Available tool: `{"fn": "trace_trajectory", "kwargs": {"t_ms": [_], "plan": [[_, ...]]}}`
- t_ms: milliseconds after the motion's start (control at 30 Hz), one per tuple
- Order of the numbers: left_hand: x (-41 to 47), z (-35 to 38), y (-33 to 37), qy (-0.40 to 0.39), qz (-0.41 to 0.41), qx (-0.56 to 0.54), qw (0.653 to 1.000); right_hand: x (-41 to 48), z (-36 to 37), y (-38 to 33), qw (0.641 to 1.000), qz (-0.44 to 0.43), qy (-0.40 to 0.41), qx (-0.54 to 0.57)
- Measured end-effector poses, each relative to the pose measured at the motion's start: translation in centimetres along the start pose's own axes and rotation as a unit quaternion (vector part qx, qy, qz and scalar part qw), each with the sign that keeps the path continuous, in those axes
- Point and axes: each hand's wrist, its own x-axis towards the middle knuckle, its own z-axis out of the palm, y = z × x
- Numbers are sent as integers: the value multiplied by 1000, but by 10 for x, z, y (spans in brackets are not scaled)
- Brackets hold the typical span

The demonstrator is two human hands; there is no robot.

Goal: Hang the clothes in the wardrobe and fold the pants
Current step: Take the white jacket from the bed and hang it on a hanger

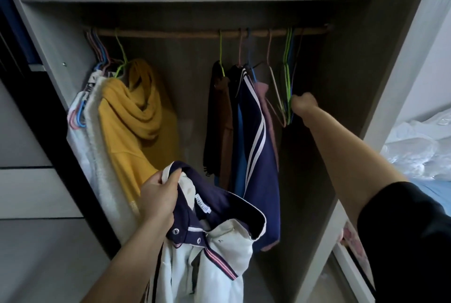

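The left hand (158, 199) grips a white and navy shirt (212, 236) low in front of the wardrobe (351, 63), while the right hand (303, 105) pinches green hangers (288, 75) at the rail's (170, 33) right end.

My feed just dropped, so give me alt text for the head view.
The left hand grips a white and navy polo shirt by its collar while the right hand grips empty green hangers at the right end of the wardrobe rail. A yellow hoodie and dark garments hang there.
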Motion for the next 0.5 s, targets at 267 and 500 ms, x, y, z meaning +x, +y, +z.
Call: {"fn": "trace_trajectory", "kwargs": {"t_ms": [267,500], "plan": [[-21,34,5,0,-19,-5,1000,20,3,3,994,-77,65,48],[-29,56,7,-4,-30,-5,1000,-22,-19,1,975,-131,162,79]]}}
